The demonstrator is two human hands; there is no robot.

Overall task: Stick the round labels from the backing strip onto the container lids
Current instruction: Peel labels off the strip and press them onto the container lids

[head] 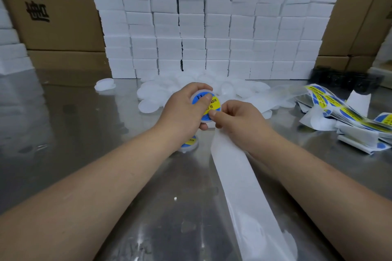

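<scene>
Head view: left hand grips lid; right hand pinches label.

The steel table bore a wall of white blocks. Loose lids lay heaped before it, label strips off its right end, and a bare backing strip ran out nearer.

A shiny silver metal tabletop fills the near part of the room, and light glints off it. At its back stands a tall wall of white foam blocks. Big brown cardboard boxes with black writing stand behind it.
</scene>
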